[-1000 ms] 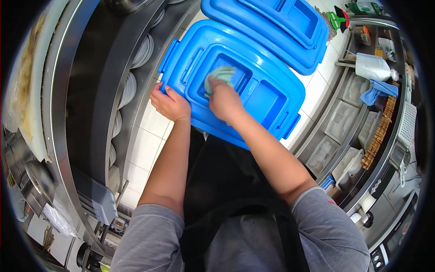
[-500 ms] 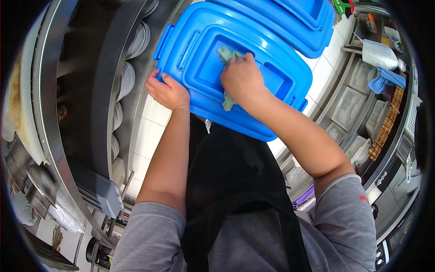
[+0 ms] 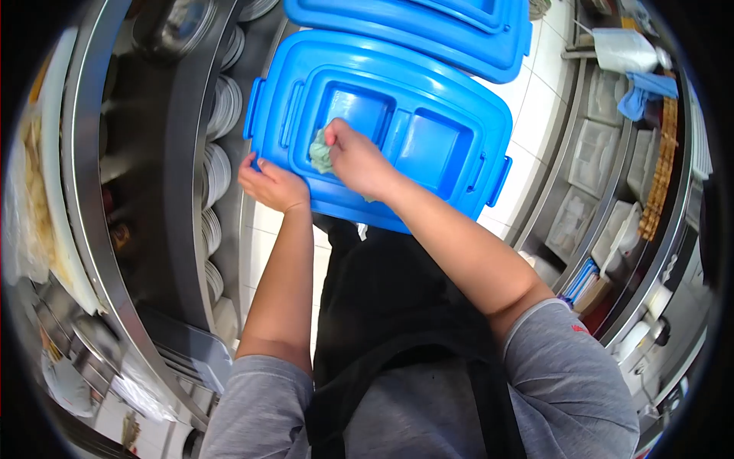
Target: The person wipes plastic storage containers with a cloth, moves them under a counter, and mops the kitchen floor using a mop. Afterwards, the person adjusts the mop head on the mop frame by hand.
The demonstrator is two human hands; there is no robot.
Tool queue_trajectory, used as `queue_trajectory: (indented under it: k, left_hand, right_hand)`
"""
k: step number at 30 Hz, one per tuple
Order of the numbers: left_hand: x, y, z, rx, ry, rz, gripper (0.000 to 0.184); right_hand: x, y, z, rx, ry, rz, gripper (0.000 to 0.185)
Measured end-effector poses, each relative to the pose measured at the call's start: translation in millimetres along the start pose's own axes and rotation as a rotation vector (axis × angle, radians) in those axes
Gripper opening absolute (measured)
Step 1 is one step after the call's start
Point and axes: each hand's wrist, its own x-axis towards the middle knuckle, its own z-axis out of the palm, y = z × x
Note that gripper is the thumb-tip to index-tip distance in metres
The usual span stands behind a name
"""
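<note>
A blue plastic lid (image 3: 397,65) with two recessed compartments lies in front of my body. My right hand (image 3: 353,157) is closed around a crumpled pale green cloth (image 3: 320,151), pressed near the left recess's lower left corner. A bit of the cloth shows below the hand. My left hand (image 3: 273,186) holds the lid's near left corner, thumb toward the top and fingers along the outer edge. The undersides of those fingers are hidden.
A second blue lid (image 3: 367,19) lies just beyond. On the left, a steel shelf holds stacked white plates (image 3: 217,174). Drawers with clear plastic containers (image 3: 595,172) line the right, with a blue cloth (image 3: 646,93) above. White floor tiles (image 3: 535,115) show between.
My right hand has carried the cloth left and down across the lid. The left hand stays at the corner. The camera view has shifted, and the lids sit farther left.
</note>
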Motion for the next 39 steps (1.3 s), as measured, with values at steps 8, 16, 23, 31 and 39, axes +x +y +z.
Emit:
queue_trajectory:
  k: [8,16,23,31,39]
  left_hand:
    - [-2.9,1.1,-1.6,-0.019,-0.017,-0.005,0.026]
    - [-4.8,8.1,-3.6,-0.012,-0.027,-0.046,0.028]
    - [-4.6,2.3,-1.5,0.0,-0.035,-0.015,0.026]
    - [-2.6,-2.9,-2.0,0.042,-0.055,0.005,0.026]
    - [-1.6,-0.8,-2.7,0.086,-0.085,0.005,0.027]
  right_hand:
    - [-120.8,9.9,-45.4,0.023,-0.534,-0.029,0.016]
    - [-53.1,67.4,-75.5,-0.487,0.495,-0.222,0.038]
    - [-77.5,57.4,-61.0,-0.607,0.054,-0.083,0.03]
    - [-75.3,52.8,-99.4,-1.592,0.253,-0.304,0.021]
    - [-97.2,32.9,-78.9,-1.157,-0.012,-0.028,0.017]
